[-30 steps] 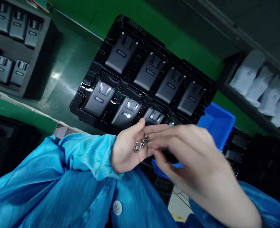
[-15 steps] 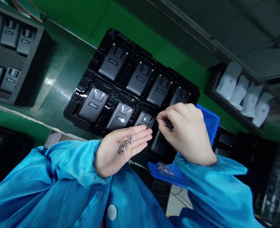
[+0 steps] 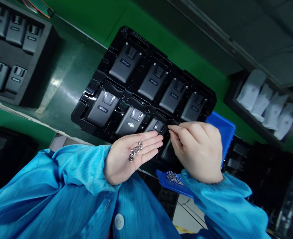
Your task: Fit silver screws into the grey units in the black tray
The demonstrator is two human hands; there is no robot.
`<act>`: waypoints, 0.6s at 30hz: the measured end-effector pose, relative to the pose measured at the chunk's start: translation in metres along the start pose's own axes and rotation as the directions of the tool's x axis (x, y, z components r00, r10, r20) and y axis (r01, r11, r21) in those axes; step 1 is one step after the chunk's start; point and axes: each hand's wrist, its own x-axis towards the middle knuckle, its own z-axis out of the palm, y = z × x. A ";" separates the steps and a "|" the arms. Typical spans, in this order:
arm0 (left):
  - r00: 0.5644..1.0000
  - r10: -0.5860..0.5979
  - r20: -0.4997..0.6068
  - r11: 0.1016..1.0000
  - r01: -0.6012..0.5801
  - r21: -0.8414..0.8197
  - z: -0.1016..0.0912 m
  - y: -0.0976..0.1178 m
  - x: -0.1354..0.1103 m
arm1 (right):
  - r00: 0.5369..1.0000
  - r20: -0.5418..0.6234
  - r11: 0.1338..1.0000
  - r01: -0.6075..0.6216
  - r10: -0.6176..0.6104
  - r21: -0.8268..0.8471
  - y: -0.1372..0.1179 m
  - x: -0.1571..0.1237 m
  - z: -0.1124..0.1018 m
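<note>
Your sleeves (image 3: 84,164) are bright turquoise blue with a fine tonal stripe, and your button (image 3: 119,221) is white. The screws (image 3: 135,151) you hold shine silver. Your tray (image 3: 80,118) is glossy black; its units (image 3: 123,69) are dark grey, and the labels (image 3: 102,109) you can read are black with pale lettering. Your bin (image 3: 222,129) is a stronger blue, the wrapped pieces (image 3: 252,89) at your far right are whitish, your bench (image 3: 68,69) is dark green, the surface (image 3: 148,23) behind the tray a brighter green, and the box (image 3: 42,46) on your left charcoal grey.
</note>
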 end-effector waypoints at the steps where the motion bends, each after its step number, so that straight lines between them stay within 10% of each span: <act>1: 1.000 -0.001 0.006 1.000 0.001 0.003 0.000 0.000 0.000 | 1.000 0.001 1.000 -0.010 0.010 0.003 0.000 -0.003 0.001; 12: 0.999 -0.038 0.026 0.999 0.037 0.014 -0.001 -0.003 0.002 | 0.982 -0.056 0.952 -0.161 0.181 0.262 -0.026 0.006 -0.026; 18: 0.989 -0.019 0.147 1.000 0.020 -0.005 -0.002 -0.006 0.002 | 0.984 0.113 0.853 -0.178 0.140 0.492 -0.048 0.023 -0.033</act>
